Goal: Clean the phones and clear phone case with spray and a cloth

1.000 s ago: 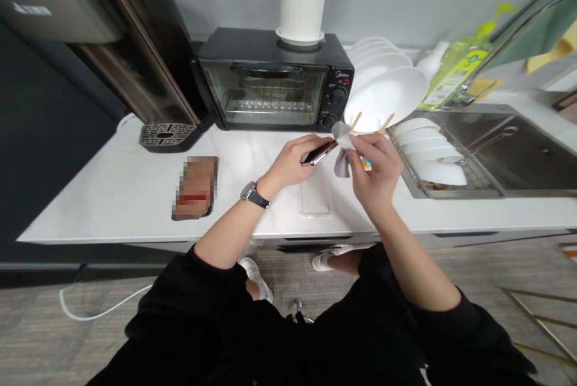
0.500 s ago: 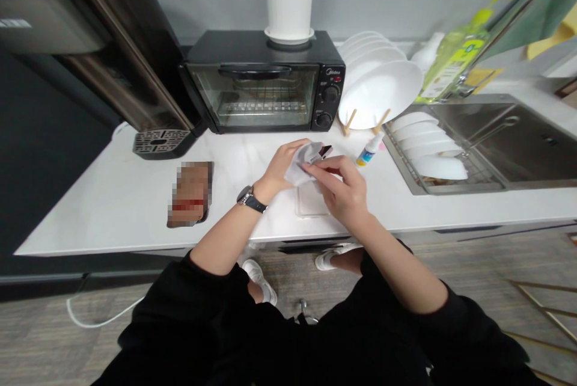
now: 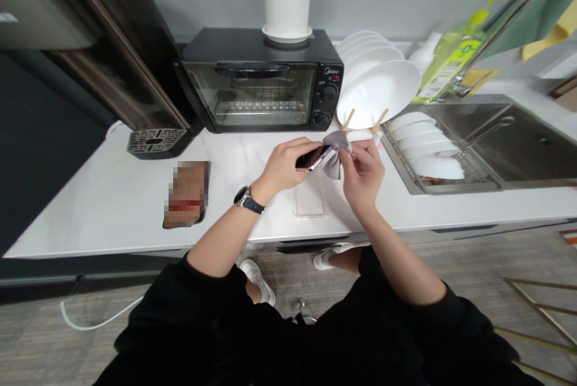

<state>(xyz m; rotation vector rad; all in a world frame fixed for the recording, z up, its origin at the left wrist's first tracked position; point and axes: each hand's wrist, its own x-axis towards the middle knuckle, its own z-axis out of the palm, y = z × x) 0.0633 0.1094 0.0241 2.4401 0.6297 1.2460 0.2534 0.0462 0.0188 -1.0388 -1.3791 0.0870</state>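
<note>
My left hand (image 3: 286,165) is wrapped round a dark phone (image 3: 311,158) with a shiny edge, held tilted above the counter. A grey cloth (image 3: 332,163) hangs pinched in the fingers of my right hand (image 3: 364,177) and touches the phone's right end. Below the hands, a clear phone case (image 3: 309,203) lies flat on the white counter (image 3: 265,220). The small spray bottle is mostly hidden behind my right hand.
A black toaster oven (image 3: 256,97) stands behind the hands. White plates (image 3: 378,94) in a rack and a sink (image 3: 527,145) with bowls (image 3: 428,145) are to the right. At left are a blurred-out flat object (image 3: 187,193) and a dark machine (image 3: 155,142).
My right hand has moved right with the cloth, which no longer covers the phone. More of the phone shows in my left hand, and the clear case is less hidden.
</note>
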